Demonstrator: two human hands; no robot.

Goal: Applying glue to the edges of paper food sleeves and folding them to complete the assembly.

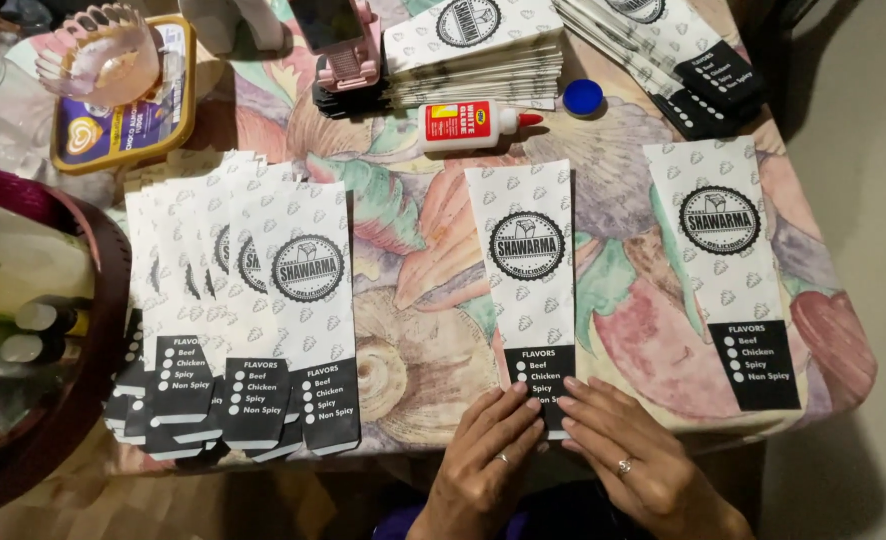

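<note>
A long white paper food sleeve (529, 270) with a round black emblem and a black end panel lies flat in the middle of the table. My left hand (488, 458) and my right hand (631, 455) both press their fingertips on its near black end at the table's front edge. Neither hand grips anything. A second matching sleeve (726, 265) lies flat to the right, untouched. A fanned row of several matching sleeves (253, 320) covers the left part of the table.
A white glue bottle (468, 122) with a red tip lies on its side behind the middle sleeve, a blue cap (583, 97) beside it. Stacks of sleeves (478, 55) sit at the back, with a pink holder (348, 45). A yellow tub (123, 95) holds a pink glass bowl.
</note>
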